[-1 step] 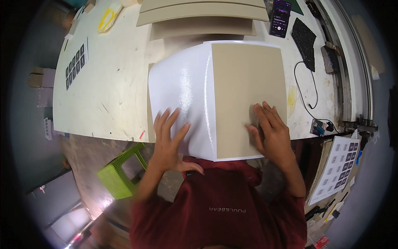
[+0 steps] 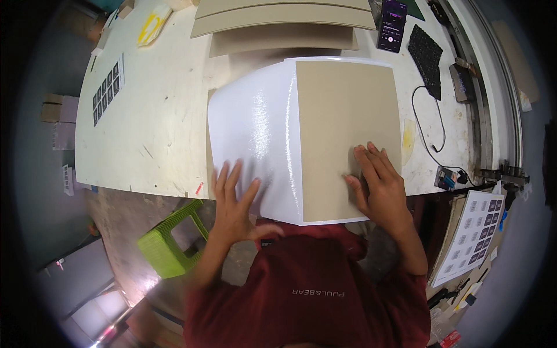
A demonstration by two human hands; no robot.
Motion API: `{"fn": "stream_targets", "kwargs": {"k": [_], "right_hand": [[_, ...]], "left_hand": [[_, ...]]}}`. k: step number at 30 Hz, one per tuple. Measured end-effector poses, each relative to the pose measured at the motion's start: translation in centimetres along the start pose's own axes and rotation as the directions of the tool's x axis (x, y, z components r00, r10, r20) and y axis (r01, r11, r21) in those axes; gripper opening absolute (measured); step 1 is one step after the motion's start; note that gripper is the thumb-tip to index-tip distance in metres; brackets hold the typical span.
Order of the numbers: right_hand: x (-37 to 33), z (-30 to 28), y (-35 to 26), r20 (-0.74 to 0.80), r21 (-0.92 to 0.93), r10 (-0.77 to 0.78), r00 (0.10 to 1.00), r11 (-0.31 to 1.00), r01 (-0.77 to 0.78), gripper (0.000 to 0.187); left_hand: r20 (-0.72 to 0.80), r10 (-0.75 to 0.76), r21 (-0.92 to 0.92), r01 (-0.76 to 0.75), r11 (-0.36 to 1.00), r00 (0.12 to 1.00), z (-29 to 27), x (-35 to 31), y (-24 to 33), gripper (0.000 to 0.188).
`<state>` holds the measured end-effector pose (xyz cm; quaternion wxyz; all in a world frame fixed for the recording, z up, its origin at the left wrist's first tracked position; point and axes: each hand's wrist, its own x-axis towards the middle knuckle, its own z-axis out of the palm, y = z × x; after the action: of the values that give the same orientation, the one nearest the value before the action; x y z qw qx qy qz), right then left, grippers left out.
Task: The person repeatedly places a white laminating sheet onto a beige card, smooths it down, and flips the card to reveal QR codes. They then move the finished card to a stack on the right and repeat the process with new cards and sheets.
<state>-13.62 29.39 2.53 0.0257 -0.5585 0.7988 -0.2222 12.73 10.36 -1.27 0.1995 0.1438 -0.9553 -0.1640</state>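
A beige cardboard panel (image 2: 348, 127) lies on a glossy white sheet (image 2: 249, 122), covering its right part. The sheet's left part bulges up in a curve, shiny along the bend. My right hand (image 2: 380, 185) rests on the lower right of the panel, palm down, its fingers stretched out. Over the near left edge of the white sheet is my left hand (image 2: 232, 209), fingers spread and nothing held in them. Whether its fingertips touch the sheet, I cannot tell. Another strip of board (image 2: 210, 139) shows beneath the sheet's left edge.
Stacked beige boards (image 2: 284, 20) stand at the far side of the table (image 2: 145, 116). A phone (image 2: 392, 26), a black jagged piece (image 2: 426, 61) and a cable (image 2: 415, 110) lie to the right, beside a metal rail (image 2: 510, 116). A green stool (image 2: 168, 249) stands at lower left.
My left hand has shifted slightly toward me along the sheet's near left side. The right hand, panel and sheet stay in place.
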Motion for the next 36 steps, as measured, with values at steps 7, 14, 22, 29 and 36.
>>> {"fn": "stream_targets", "kwargs": {"k": [7, 14, 22, 29, 36], "right_hand": [[-0.3, 0.1, 0.3, -0.027, 0.022, -0.024, 0.999, 0.999, 0.025, 0.047], [-0.5, -3.0, 2.4, 0.060, 0.342, 0.044, 0.997, 0.937, -0.062, 0.039], [2.5, -10.9, 4.5, 0.108, 0.307, 0.062, 0.992, 0.947, -0.093, 0.042], [15.8, 5.6, 4.6, 0.205, -0.058, -0.431, 0.879, 0.891, 0.451, 0.072], [4.4, 2.0, 3.0, 0.402, 0.025, -0.275, 0.873, 0.957, 0.290, 0.077]], "left_hand": [[-0.696, -0.239, 0.075, 0.399, 0.914, 0.677, 0.6, -5.2, -0.3, 0.114], [-0.066, -0.013, -0.271, -0.006, 0.963, 0.998, 2.8, 8.3, 4.5, 0.114], [0.204, -0.025, -0.090, 0.045, 0.995, 0.979, 6.5, 11.5, 5.3, 0.123], [0.254, -0.046, -0.076, 0.068, 0.995, 0.966, 6.5, 11.7, 5.3, 0.123], [0.235, -0.080, -0.220, 0.133, 0.966, 0.969, 7.0, 11.2, 4.4, 0.114]]}}
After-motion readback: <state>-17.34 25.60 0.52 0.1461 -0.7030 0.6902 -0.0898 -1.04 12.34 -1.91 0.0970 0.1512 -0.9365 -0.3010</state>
